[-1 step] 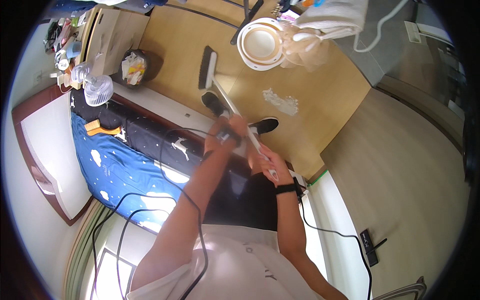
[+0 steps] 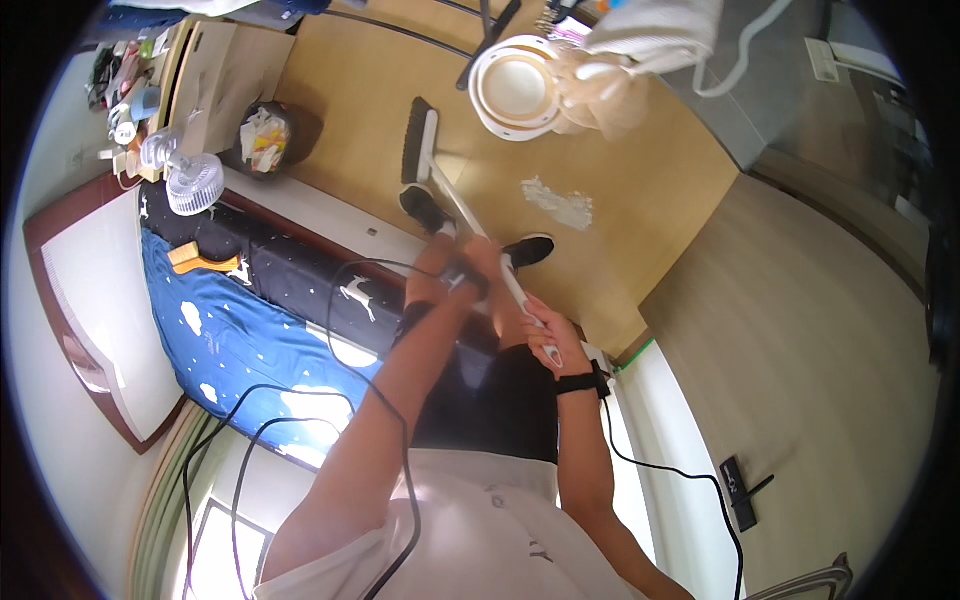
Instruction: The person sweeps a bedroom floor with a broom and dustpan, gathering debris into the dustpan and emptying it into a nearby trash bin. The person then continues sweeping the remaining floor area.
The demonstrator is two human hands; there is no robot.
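A broom with a white handle [image 2: 458,200] and dark grey bristles [image 2: 414,135] slants from the wooden floor up towards my body. My left hand [image 2: 480,262] is closed round the middle of the handle, slightly blurred. Close to the handle's end, my right hand [image 2: 550,335] grips it, with the white tip showing below the fingers. The broom head rests near my left shoe [image 2: 426,208]. To the right of it, a patch of small whitish bits [image 2: 558,203] lies scattered on the floor, apart from the bristles.
A white round basin [image 2: 513,88] stands ahead beside a beige mesh bundle. A dark bin [image 2: 264,140] with rubbish is by the drawers. On the left, a white fan [image 2: 194,183] and a wooden-handled brush [image 2: 200,260] are at the bed. Black cables [image 2: 405,450] cross my left arm.
The broom has shifted slightly towards me and to the right, with both hands still closed on its handle. The whitish bits lie as before.
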